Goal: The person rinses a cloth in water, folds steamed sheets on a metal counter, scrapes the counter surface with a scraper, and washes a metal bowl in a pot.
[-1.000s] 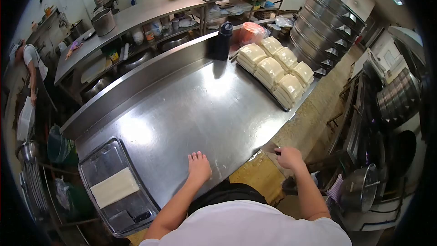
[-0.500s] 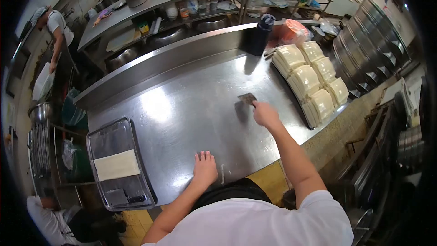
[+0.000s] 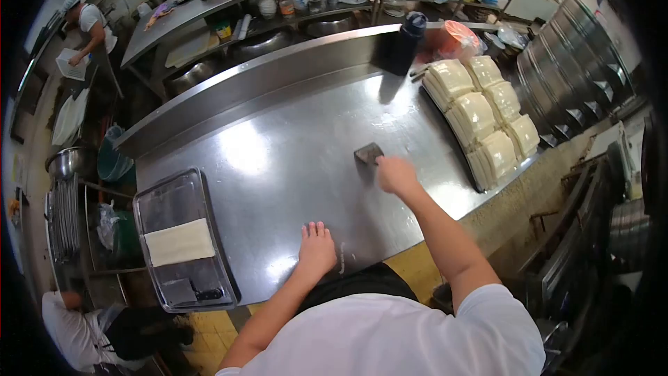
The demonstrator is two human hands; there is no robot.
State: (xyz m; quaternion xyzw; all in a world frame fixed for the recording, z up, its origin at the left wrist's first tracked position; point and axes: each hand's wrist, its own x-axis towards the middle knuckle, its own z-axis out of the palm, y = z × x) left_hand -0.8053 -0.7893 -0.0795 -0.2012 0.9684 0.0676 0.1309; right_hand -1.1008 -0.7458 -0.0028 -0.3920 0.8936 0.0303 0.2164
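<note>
My right hand (image 3: pixel 397 175) is closed round the handle of a metal bench scraper (image 3: pixel 368 154), whose blade is at the surface of the steel table (image 3: pixel 299 160). Whether the blade touches the steel I cannot tell. Near the table's front edge my left hand (image 3: pixel 317 248) lies flat with its fingers stretched out, holding nothing. A streak of pale residue (image 3: pixel 342 257) is just right of it. On the left, a metal tray (image 3: pixel 174 202) bears a rectangular sheet of dough (image 3: pixel 180 242) and a broad-bladed cutter with a black handle (image 3: pixel 188 293).
Stacks of pale dough sheets (image 3: pixel 480 115) stand on a dark tray at the right. Behind them are a dark bottle (image 3: pixel 407 43), an orange container (image 3: pixel 459 38) and tall metal cylinders (image 3: pixel 574 63). A raised steel ledge (image 3: pixel 264 80) borders the far side. Two people are at the left.
My right hand has drawn the scraper slightly left and nearer to me. The left hand stays resting on the table. At far left, a person now holds up a white container.
</note>
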